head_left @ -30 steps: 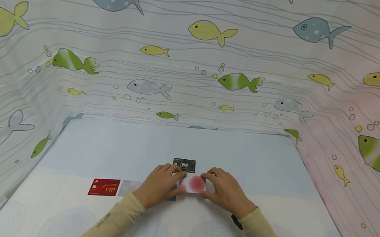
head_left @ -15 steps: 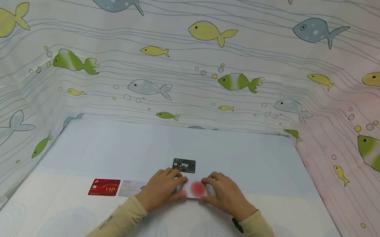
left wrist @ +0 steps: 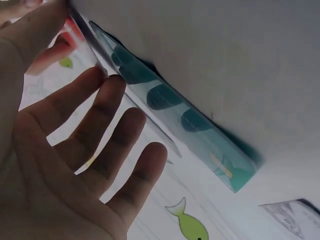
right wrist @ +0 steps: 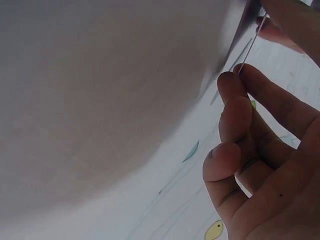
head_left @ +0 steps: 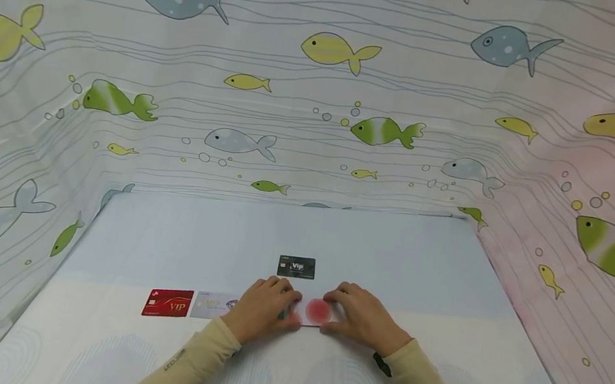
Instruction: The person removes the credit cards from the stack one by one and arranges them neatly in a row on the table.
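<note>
A white card with a red round patch is between my two hands, low over the table. My left hand pinches its left side between thumb and fingertips. At its right side, my right hand pinches it the same way, thumb at the near edge. Edge-on, the card shows as a thin line in the right wrist view. A teal card lies on the table beside the left fingertips, mostly hidden by that hand in the head view. Just beyond the hands lies a black Vip card.
To the left, a red VIP card and a pale silver VIP card lie side by side, the silver one partly behind the left hand. Fish-patterned sheeting rises at the back and both sides of the pale table.
Both hands have brought the white card nearer to the body, away from the black Vip card, which is now fully uncovered. More of the silver card shows.
</note>
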Demonstrator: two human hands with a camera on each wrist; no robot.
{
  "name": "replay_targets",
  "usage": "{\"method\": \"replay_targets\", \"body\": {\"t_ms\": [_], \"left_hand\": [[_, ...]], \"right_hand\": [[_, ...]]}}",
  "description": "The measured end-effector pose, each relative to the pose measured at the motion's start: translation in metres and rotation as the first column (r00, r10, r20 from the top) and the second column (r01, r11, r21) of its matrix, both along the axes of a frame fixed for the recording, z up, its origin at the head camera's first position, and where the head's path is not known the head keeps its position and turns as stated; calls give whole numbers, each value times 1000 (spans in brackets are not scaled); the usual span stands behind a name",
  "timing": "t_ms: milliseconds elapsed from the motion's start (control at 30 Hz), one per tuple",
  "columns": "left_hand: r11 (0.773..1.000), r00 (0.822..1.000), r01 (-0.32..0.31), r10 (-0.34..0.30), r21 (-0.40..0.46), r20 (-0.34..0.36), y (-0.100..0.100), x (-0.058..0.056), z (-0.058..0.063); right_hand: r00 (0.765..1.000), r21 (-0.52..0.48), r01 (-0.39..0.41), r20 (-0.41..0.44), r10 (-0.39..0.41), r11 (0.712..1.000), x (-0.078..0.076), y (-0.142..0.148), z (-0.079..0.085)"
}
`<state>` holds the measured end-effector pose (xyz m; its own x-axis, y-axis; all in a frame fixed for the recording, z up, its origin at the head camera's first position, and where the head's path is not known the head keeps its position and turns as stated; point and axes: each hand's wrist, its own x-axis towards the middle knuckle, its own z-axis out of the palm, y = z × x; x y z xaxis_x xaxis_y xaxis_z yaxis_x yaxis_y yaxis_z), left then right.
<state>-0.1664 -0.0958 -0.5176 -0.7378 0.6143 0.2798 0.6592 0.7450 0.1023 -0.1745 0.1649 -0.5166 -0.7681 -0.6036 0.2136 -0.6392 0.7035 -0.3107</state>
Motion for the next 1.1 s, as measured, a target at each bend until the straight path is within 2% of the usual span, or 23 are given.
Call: {"method": "replay_targets", "body": {"t_ms": [200, 700, 1100], "left_hand": [[1000, 1000, -5, 5, -1, 22, 0, 0, 2], [999, 994, -53, 53, -1, 97, 2, -1, 4], [998, 992, -57, 57, -1, 113, 3, -1, 4]], "right_hand": [[999, 7, -10, 40, 10, 1000, -2, -2, -1], [1000, 20, -22, 18, 22, 1000, -2, -3, 1], [1000, 29, -21, -5, 21, 999, 0, 0, -2]]}}
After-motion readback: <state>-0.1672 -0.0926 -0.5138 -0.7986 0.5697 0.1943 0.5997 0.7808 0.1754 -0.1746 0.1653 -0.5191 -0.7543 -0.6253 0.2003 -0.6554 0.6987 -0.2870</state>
